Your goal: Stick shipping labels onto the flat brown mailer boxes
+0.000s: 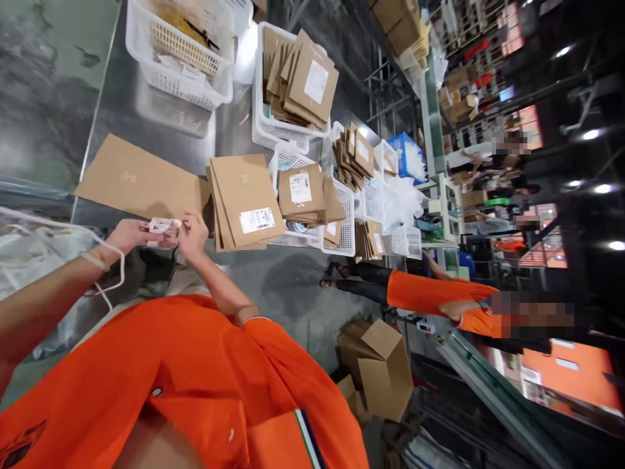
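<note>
Steel worktable (161, 124) fills the upper left, grey and shiny, w/ a concrete floor (288, 286) alongside it and warehouse racking (469, 71) far beyond. Landmark: the stack of flat mailers (244, 202) at the table edge, white label on top. Just beside that stack, on the side toward the wearer, both hands meet on a small pale packet (163, 226): left hand (127, 234) closed on one end, right hand (194, 236) pinching the other end, fingers curled tight, packet held off the table. Past the hands from the stack lies one big flat cardboard sheet (141, 179). On the stack's far side, white baskets (336, 215) hold more labelled mailers, and another basket (288, 85) further up the table is packed w/ them too. Beyond the stack across the floor, a co-worker's orange sleeve (430, 293) reaches toward the baskets; open cartons (381, 371) sit on the floor near there. Hard to read: the packet's print is blurred, prob. a label or card, can't say. Wearer's orange shirt (195, 391) blocks the lower frame, and the left forearm runs out of shot.
</note>
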A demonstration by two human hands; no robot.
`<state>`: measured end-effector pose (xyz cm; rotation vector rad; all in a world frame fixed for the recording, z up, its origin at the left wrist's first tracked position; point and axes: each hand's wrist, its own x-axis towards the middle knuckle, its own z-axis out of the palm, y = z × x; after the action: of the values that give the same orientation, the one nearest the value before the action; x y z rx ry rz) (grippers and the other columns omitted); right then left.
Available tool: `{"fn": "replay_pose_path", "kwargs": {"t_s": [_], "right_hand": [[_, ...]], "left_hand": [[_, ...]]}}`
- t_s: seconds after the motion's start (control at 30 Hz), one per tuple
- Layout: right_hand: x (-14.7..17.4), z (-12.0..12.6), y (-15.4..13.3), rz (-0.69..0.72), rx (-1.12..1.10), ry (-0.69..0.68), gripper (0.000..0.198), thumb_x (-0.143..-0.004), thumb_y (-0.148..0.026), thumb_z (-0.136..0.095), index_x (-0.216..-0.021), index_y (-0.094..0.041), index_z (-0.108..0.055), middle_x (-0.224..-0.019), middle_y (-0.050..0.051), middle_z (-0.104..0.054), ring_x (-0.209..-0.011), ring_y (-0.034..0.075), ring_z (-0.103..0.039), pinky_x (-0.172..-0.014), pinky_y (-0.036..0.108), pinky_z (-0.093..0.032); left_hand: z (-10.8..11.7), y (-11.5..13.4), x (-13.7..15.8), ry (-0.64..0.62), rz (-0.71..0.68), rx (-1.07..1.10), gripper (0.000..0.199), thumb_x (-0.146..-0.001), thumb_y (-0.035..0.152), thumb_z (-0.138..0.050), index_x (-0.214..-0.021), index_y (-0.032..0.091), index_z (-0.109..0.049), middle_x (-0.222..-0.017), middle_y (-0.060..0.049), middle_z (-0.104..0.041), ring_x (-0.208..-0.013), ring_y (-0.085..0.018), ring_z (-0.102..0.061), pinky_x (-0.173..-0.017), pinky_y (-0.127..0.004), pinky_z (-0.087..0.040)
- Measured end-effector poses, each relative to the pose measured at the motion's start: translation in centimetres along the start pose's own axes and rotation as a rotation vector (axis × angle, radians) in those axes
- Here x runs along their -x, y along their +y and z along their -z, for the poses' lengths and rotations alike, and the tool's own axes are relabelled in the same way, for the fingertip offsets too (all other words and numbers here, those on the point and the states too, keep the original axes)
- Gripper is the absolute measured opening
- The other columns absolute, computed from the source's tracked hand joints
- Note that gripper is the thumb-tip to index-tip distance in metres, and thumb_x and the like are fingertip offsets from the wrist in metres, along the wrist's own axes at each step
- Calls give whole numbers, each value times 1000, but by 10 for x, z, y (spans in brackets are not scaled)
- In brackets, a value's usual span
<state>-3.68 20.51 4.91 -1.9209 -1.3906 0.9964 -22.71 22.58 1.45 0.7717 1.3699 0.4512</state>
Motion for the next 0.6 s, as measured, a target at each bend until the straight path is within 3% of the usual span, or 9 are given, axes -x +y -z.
{"fn": "replay_pose_path", "kwargs": {"t_s": [0.17,0.3,0.43,0.6], "right_hand": [[-91,-2,4,-80,120,23,21,-100,2,-60,-105,-16,-68,-138,15,-77,-140,21,-72,-127,34,-56],[-145,-10,3,8,168,-43,19,-100,2,-63,-96,-17,-66,-159,18,-68,-164,25,-56,-140,43,-44],[-161,-23,-2,8,178,-113,16,-101,-2,-67,-91,-15,-65,-169,20,-61,-173,30,-45,-144,54,-36],[-146,-58,-12,42,183,-206,16,-98,1,-69,-93,-14,-68,-173,17,-59,-175,29,-40,-146,53,-32]], "left_hand": [[4,13,-19,-113,197,-51,66,-27,40,-113,-79,12,-84,-85,-21,-85,-81,-38,-80,-77,-48,-67],[5,24,-30,-101,209,17,75,-26,43,-113,-89,13,-86,-97,-22,-87,-87,-35,-82,-85,-47,-68],[10,23,-30,-43,207,72,76,-29,43,-113,-94,14,-87,-105,-20,-89,-100,-36,-83,-99,-48,-67],[25,2,-2,17,266,100,63,-29,38,-110,-82,16,-85,-94,-18,-88,-104,-43,-84,-96,-51,-70]]}}
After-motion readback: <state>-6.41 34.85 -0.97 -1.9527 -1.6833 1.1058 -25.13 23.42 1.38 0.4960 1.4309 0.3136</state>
